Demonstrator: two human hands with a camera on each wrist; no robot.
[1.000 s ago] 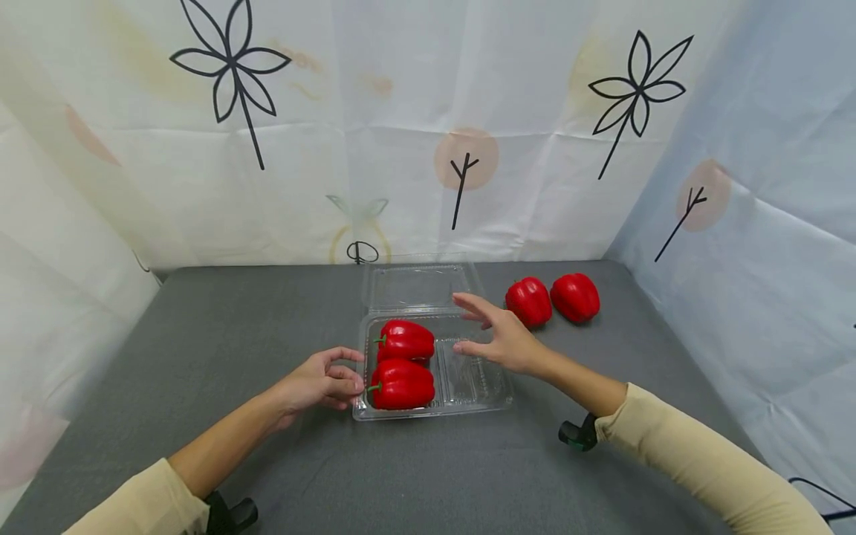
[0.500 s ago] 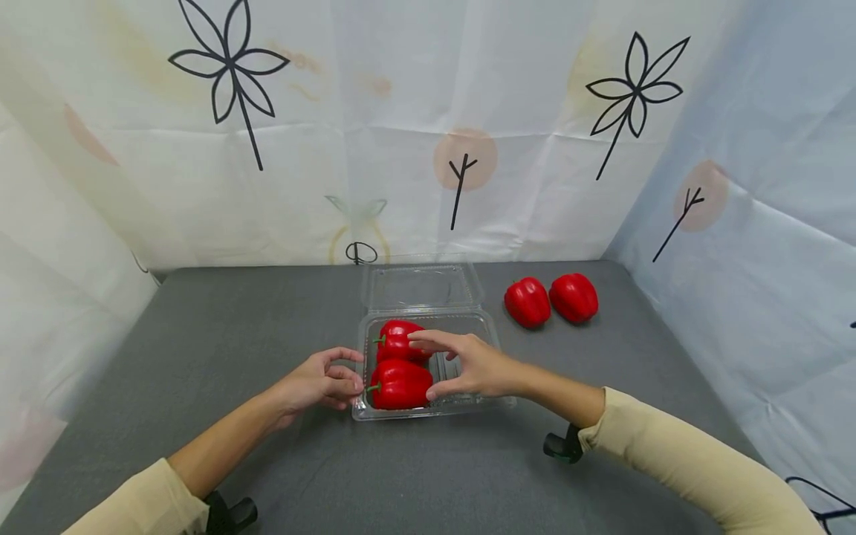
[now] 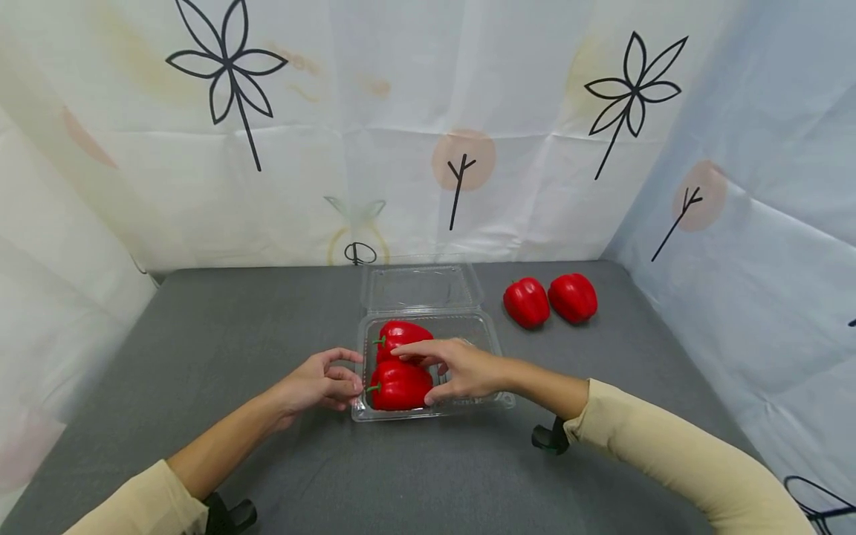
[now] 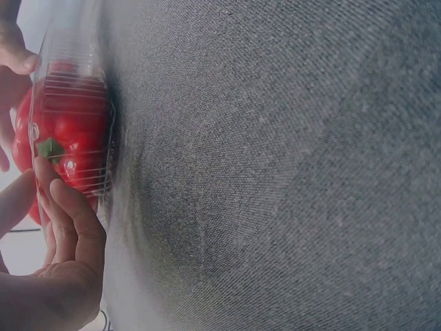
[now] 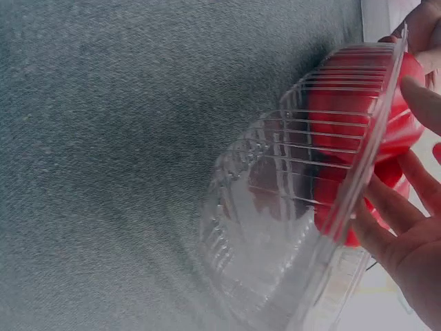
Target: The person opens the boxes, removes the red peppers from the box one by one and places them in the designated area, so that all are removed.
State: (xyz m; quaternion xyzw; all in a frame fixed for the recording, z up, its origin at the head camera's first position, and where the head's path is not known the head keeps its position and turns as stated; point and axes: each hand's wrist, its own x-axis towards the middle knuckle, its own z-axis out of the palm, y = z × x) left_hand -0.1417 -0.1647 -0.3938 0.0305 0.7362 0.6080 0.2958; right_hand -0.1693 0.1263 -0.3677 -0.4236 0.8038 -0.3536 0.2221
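Observation:
A clear plastic clamshell container (image 3: 468, 407) lies with its lid folded back. Two red bell peppers sit side by side in its left part, stems to the left: the near bell pepper (image 3: 400, 385) and the far bell pepper (image 3: 405, 332). At the container's left rim, my left hand (image 3: 328, 383) pinches the edge between thumb and fingers, seen also in the left wrist view (image 4: 72, 248). My right hand (image 3: 464, 368) spans the near pepper's right end, thumb at the front and fingers behind, partly hiding both peppers. The right wrist view shows its fingers (image 5: 396, 200) reaching over the rim.
Two more red bell peppers, one (image 3: 526, 303) beside another (image 3: 573, 298), lie at the back right of the grey table (image 3: 267, 319). The transparent lid (image 3: 421, 288) lies behind the container, close to the cloth backdrop (image 3: 394, 134).
My right hand has moved left and nearer, from above the container's right part to the near bell pepper. My left hand stays at the rim. The peppers have hardly moved.

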